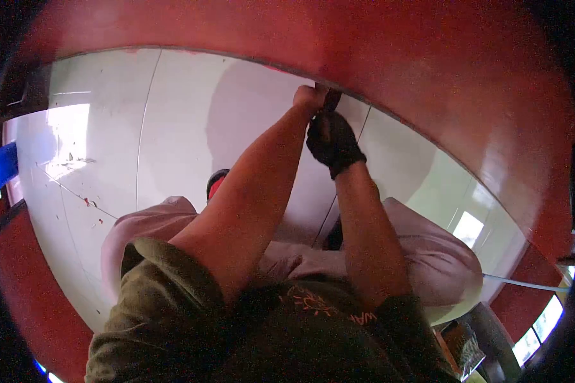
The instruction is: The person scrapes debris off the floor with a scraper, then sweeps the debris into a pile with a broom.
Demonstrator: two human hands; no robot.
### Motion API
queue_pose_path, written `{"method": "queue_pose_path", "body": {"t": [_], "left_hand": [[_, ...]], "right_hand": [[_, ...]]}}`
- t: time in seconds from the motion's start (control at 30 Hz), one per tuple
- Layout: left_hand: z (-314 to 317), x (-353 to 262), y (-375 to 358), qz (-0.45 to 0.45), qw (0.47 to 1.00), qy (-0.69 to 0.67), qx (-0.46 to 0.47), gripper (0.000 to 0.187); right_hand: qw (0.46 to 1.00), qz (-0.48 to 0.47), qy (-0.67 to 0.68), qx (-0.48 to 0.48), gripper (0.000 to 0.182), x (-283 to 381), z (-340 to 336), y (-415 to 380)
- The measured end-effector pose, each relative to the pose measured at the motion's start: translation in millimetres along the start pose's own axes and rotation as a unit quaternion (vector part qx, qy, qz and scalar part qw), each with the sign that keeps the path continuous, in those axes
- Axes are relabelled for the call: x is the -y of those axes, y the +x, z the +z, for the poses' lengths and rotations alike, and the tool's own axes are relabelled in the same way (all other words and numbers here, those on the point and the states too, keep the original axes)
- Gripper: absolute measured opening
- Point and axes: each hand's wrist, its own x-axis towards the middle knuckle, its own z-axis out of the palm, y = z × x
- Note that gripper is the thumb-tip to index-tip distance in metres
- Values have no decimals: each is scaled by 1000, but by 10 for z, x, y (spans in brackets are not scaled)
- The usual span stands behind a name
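My left hand (308, 97), bare, reaches up to the lower edge of a large red panel (390, 51). Its fingers are mostly hidden. A small dark brown piece (331, 99) shows beside it at the panel edge; I cannot tell what it is or whether the hand grips it. Just below, my right hand (332, 140) wears a black glove and is closed, close against the left hand. What the gloved fingers hold, if anything, is too dark to make out.
White tiled floor (179, 121) lies under the panel, with small reddish scraps (89, 203) at the left. My bent knees flank my arms. A blue object (0, 170) stands at the far left, and a thin pale cable (524, 282) runs at the right.
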Motion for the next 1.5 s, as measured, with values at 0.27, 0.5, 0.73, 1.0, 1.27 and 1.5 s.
{"method": "queue_pose_path", "body": {"t": [0.27,0.5,0.73,1.0,1.27,1.5], "left_hand": [[-626,692,-378,-25,921,-351,166,27],[-1106,605,-310,-108,916,-386,21,26],[-1390,652,-337,-194,935,-290,72,51],[-984,669,-647,-81,909,-211,350,38],[-583,524,-263,-2,929,-342,140,40],[-481,624,36,215,967,79,110,30]], "right_hand": [[738,286,578,199,18,-512,161,-332],[703,281,591,280,21,-521,149,-315],[716,298,584,241,23,-510,199,-256],[980,-46,169,92,17,-87,694,-218],[980,-137,-135,58,16,-81,478,175],[964,-111,-235,47,22,191,453,222]]}}
